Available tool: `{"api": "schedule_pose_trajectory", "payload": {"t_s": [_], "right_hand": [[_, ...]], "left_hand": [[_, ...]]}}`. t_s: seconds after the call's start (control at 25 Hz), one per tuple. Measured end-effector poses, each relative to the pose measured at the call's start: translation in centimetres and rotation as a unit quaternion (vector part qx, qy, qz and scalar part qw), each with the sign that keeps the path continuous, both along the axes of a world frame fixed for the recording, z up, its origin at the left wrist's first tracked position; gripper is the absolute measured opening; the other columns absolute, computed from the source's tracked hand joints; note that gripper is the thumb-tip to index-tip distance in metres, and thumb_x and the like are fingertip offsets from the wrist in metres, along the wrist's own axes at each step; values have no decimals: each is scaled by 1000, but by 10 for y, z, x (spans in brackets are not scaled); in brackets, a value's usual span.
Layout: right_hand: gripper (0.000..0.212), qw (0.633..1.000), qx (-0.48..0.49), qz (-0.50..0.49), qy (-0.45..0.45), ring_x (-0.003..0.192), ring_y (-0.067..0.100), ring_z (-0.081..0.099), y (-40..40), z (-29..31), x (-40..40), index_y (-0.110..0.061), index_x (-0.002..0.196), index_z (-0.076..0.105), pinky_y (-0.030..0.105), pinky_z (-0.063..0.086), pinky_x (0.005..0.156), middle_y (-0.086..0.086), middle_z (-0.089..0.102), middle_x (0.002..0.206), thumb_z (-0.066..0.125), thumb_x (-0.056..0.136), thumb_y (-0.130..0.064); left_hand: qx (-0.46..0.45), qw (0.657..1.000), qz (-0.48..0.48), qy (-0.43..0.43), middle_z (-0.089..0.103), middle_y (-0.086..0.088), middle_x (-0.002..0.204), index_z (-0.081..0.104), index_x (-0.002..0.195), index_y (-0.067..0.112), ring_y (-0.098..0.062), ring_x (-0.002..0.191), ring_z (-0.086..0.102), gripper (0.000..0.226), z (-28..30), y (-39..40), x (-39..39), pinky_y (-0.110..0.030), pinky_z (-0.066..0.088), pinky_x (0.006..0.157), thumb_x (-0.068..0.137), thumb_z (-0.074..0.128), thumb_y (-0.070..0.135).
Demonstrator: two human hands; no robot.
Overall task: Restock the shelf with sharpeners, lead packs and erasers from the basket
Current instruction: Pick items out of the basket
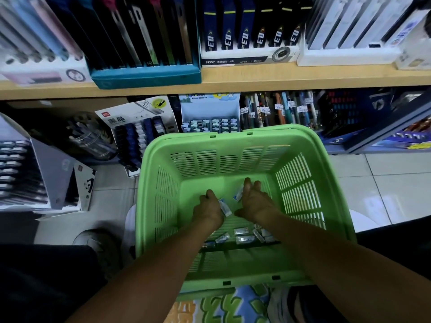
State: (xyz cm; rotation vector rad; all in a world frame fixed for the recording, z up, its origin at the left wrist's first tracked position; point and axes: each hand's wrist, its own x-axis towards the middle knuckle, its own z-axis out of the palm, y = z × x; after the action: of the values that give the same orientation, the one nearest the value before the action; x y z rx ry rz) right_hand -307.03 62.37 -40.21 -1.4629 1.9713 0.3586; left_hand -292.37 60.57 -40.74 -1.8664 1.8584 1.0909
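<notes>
With our left hand (207, 207) and right hand (253, 200) each grasping a small packet (225, 207) deep in the basket (210, 145), a loose pinch could spill them back among the packets at six o'clock (245, 236).

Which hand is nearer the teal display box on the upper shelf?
Left. The left hand is down in the basket, below the teal display box; the right hand sits further right.

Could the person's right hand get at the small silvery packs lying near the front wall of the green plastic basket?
Probably yes. The right hand is already inside the green plastic basket, and the small silvery packs lie uncovered just below its wrist, with nothing on top.
</notes>
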Motion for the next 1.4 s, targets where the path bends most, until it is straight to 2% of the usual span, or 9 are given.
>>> {"api": "schedule_pose_trajectory", "payload": {"t_s": [0.12,0.44,0.72,0.84,0.92,1.04,1.12,1.24,1.4], "right_hand": [[113,999,39,-6,3,131,41,45,-4,-3,3,-24,157,6,43,45,104,17,8,158,85,75,-27],[54,987,18,-57,-148,119,30,53,-8,-9,3,-19,127,57,29,46,104,11,40,126,79,78,-9],[52,962,-37,-52,-264,106,21,58,-17,10,-2,-1,122,66,11,44,75,-5,50,102,63,75,21],[59,930,-21,-139,-341,93,27,61,-22,18,-1,-10,118,66,28,57,65,9,54,120,55,74,28],[57,897,-13,-182,-403,96,34,65,-24,22,4,-10,118,63,46,61,76,15,58,118,58,74,27],[47,872,-4,-210,-443,95,33,65,-25,27,15,-2,118,57,46,58,82,21,60,115,67,77,19],[43,879,-14,-247,-407,82,30,65,-28,22,15,-2,115,58,41,57,72,23,63,103,64,78,19],[41,982,-91,-106,-124,99,32,65,-31,10,-3,-11,121,60,35,54,82,15,64,115,66,81,-2],[51,991,-46,124,30,120,32,52,-15,6,-14,-17,136,49,41,50,94,8,44,137,64,89,-8]], "left_hand": [[46,994,50,87,46,-12,134,38,141,17,-35,120,54,86,-1,-3,-12,-44,51,100,70,86,15],[192,897,322,233,58,-13,130,48,139,12,-30,109,62,76,4,-7,-15,-40,57,92,72,77,-10],[257,788,456,323,58,-16,94,60,98,8,-30,89,56,21,14,-16,0,-39,49,81,79,52,6],[261,782,458,331,65,-12,89,65,93,12,-26,86,59,21,18,-19,1,-34,46,80,91,59,32],[254,785,444,351,67,-11,92,67,99,12,-26,86,62,25,20,-22,0,-33,49,77,89,67,35],[233,777,460,363,62,-8,84,63,111,9,-20,72,59,26,18,-24,-5,-28,52,60,93,67,26],[203,798,466,323,61,-9,77,62,118,4,-18,62,57,30,14,-24,-4,-25,48,53,94,66,23],[128,855,444,237,65,-12,78,54,132,2,-17,56,55,42,3,-27,6,-23,47,50,98,62,25],[71,887,411,197,65,-18,112,50,134,0,-27,85,65,52,-4,-31,16,-39,60,82,95,65,30]]}}
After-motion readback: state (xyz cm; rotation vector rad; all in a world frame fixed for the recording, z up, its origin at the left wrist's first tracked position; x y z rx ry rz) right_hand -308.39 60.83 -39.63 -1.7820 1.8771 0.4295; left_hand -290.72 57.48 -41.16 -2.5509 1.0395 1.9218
